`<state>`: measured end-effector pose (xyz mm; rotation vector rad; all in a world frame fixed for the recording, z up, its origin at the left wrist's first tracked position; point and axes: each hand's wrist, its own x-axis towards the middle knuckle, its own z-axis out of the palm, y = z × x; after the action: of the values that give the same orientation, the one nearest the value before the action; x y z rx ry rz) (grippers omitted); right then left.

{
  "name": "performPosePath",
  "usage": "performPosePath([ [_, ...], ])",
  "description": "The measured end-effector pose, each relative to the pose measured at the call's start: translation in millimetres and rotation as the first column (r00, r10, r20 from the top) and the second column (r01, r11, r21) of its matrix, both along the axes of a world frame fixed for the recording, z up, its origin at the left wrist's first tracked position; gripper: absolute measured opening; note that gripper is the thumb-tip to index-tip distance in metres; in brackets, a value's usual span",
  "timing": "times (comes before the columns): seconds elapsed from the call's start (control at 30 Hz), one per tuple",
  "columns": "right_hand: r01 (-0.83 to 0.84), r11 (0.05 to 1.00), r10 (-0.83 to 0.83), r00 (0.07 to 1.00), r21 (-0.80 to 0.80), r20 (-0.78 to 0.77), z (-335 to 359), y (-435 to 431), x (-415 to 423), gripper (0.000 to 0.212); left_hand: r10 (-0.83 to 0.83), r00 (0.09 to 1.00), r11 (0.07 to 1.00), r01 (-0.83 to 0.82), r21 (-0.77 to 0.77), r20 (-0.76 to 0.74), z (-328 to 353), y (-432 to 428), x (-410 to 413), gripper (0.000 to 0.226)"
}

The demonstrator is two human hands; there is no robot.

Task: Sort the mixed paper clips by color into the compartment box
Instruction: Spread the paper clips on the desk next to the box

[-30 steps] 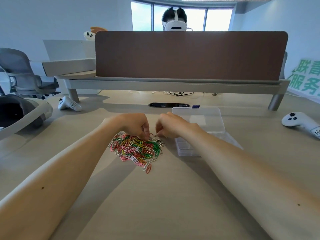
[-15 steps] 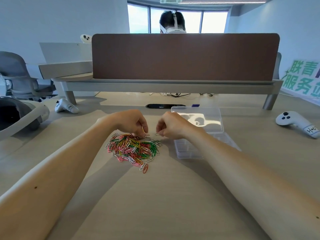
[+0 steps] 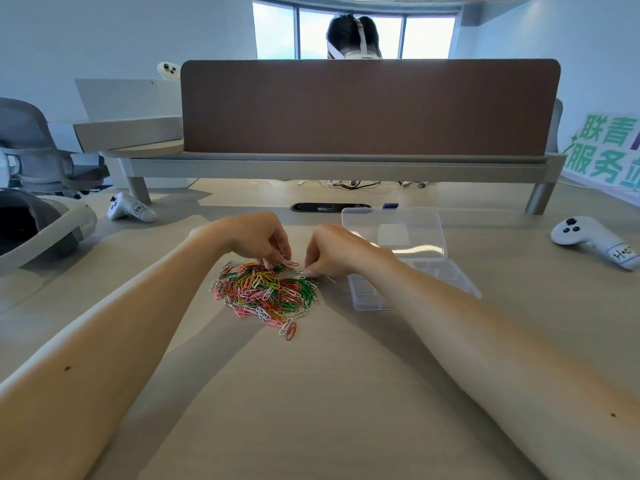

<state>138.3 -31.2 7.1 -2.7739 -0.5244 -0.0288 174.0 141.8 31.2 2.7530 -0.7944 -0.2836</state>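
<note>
The table [image 3: 329,393] carries everything. The clear compartment box [image 3: 367,301] sits to my right with its lid thrown back, and my right forearm crosses its near corner. The paper clip pile [image 3: 266,294] lies just left of the box, a mixed heap of green, red, pink, yellow and white, with nothing I can see sorted out of it yet.

My left hand [image 3: 256,239] is curled over the pile's far edge, thumb and forefinger tips pressed together on what looks like a single clip [image 3: 283,260]. My right hand [image 3: 337,251] is curled too, fingertips down at the pile's far right corner.

To do this well, I think I should tease one clip free at a time, since they hook into each other. I'd lift slowly so that neighbours drop off, then commit one colour to one compartment and keep to it. The right hand is nearer the box, so it suits the carrying.

I cannot tell whether the right fingers hold anything, because the knuckles hide the tips. The clip's colour is too small to read. The box's compartments are partly covered by my arm, and glare on the lid blurs the rest.
</note>
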Motion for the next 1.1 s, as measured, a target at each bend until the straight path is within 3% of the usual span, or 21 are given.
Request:
performPosePath([
  [0.53, -0.017, 0.999, 0.015, 0.999, -0.037, -0.049, 4.4, 3.8, 0.0, 0.007, 0.044, 0.999, 0.998, -0.044, -0.041, 0.007, 1.0, -1.6, -3.5, 0.014],
  [0.73, 0.036, 0.993, -0.024, 0.994, 0.109, -0.105, 11.7, -10.0, -0.5, 0.005, 0.066, 0.995, 0.977, -0.079, -0.196, -0.068, 2.4, -6.6, -6.9, 0.009],
  [0.93, 0.117, 0.936, -0.052, 0.979, 0.333, -0.198, 16.7, -26.8, -3.1, 0.008, 0.029, 0.995, 0.966, -0.052, -0.253, -0.094, 4.1, -11.6, -11.1, 0.011],
  [1.1, 0.136, 0.928, -0.063, 0.975, 0.346, -0.213, 11.9, -25.5, -5.3, 0.009, 0.016, 0.998, 0.972, -0.031, -0.232, -0.068, 3.8, -13.4, -11.7, 0.011],
])
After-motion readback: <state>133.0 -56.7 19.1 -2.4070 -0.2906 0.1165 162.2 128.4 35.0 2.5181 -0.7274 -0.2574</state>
